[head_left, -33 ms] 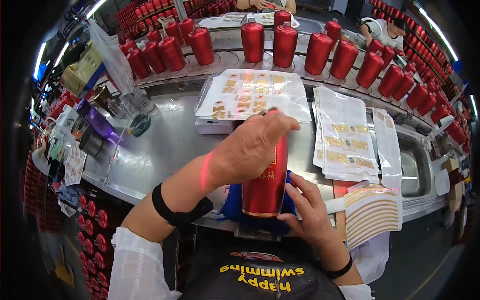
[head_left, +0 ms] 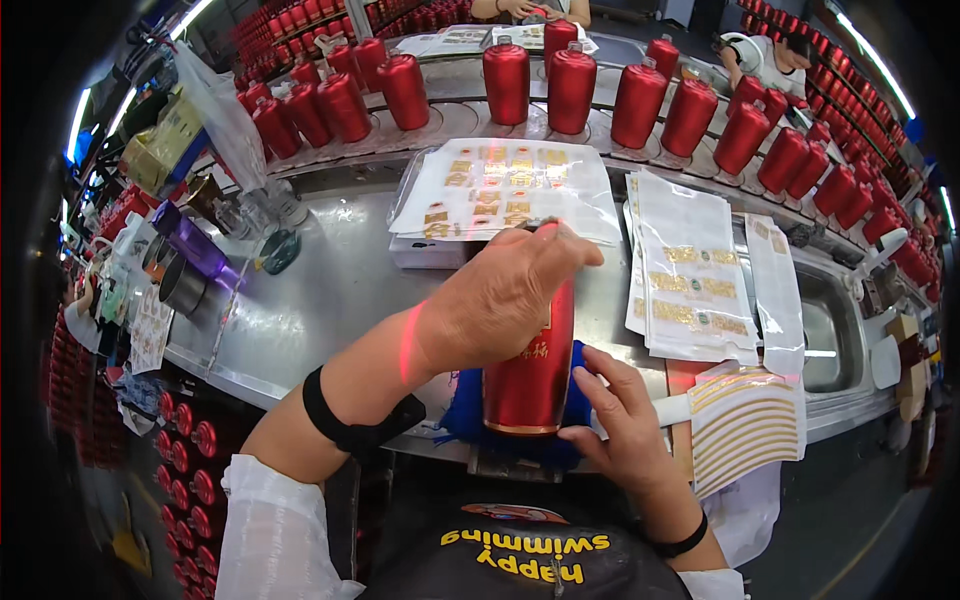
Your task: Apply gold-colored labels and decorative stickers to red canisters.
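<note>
A glossy red bottle [head_left: 526,395] with gold print and a gold base rim lies in front of me, base toward me, on a blue cloth [head_left: 466,405]. Across its upper part goes my left hand [head_left: 500,300], curled over it; the undersides of those fingers and most of the print are hidden. To the right of the base, my right hand [head_left: 622,415] has its fingers apart, the tips close to the bottle's side and the cloth. Whether they touch the bottle I cannot tell.
Beyond the bottle lie gold-printed decal sheets [head_left: 530,185], with more sheets [head_left: 690,270] and gold curved strips [head_left: 745,425] at right. Red bottles [head_left: 506,85] line a curved conveyor behind. A purple pack [head_left: 195,245] stands left; a sink [head_left: 828,325] is right.
My left hand has shifted very slightly over the bottle and covers a little more of its gold print. My right hand has barely moved.
</note>
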The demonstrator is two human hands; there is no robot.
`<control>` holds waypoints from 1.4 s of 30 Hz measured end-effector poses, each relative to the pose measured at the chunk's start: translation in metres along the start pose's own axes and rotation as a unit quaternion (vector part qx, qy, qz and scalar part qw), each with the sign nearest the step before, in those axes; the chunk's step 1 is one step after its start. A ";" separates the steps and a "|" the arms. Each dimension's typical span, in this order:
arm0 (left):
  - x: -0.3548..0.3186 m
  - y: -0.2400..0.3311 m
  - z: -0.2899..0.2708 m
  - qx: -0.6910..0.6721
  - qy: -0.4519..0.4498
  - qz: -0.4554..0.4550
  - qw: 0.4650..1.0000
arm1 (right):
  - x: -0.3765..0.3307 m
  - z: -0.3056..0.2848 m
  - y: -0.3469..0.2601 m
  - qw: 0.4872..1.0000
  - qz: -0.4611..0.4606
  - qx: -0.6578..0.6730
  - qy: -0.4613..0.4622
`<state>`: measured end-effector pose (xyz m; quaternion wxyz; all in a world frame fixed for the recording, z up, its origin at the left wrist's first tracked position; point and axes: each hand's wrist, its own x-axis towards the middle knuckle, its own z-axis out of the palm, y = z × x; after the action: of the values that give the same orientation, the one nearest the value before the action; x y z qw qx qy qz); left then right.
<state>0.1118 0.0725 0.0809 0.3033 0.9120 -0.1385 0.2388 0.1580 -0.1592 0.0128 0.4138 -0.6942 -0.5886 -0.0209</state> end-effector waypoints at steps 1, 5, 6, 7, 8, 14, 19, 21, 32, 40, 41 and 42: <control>0.003 0.002 -0.001 0.028 -0.014 0.041 0.999 | 0.000 -0.004 0.000 1.000 0.000 0.003 0.005; 0.005 0.007 -0.001 0.076 -0.063 0.078 0.992 | 0.001 -0.020 0.001 0.999 0.026 -0.027 0.017; 0.005 0.008 -0.002 0.074 -0.053 0.086 0.992 | 0.002 -0.024 0.001 0.999 0.027 -0.037 0.022; 0.004 0.009 -0.003 0.083 -0.070 0.078 0.991 | 0.004 -0.027 0.002 0.998 0.015 -0.044 0.032; 0.004 0.010 -0.004 0.093 -0.088 0.069 0.989 | 0.007 -0.030 0.003 0.998 0.015 -0.044 0.032; 0.011 0.008 -0.008 0.100 -0.078 0.079 0.989 | 0.025 -0.047 0.006 0.997 0.019 -0.017 0.076; 0.010 0.010 -0.009 0.127 -0.123 0.086 0.980 | 0.033 -0.045 0.007 0.996 0.004 -0.028 0.088; 0.009 0.011 -0.010 0.131 -0.143 0.077 0.978 | 0.033 -0.042 0.007 0.996 0.011 -0.025 0.084; 0.007 -0.007 -0.013 0.052 -0.051 0.070 0.995 | 0.037 -0.038 0.009 0.996 0.016 -0.032 0.088; 0.006 0.004 -0.014 0.126 -0.133 0.088 0.979 | 0.038 -0.031 0.009 0.997 0.012 -0.032 0.071; 0.007 0.006 -0.014 0.147 -0.153 0.080 0.974 | 0.037 -0.032 0.008 0.997 0.013 -0.030 0.073; 0.007 0.007 -0.015 0.146 -0.152 0.086 0.974 | 0.038 -0.031 0.009 0.997 0.021 -0.030 0.071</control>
<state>0.1098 0.0761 0.0986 0.1205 0.9568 -0.2248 0.1398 0.1911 -0.1474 0.0482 0.4339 -0.7155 -0.5418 -0.0788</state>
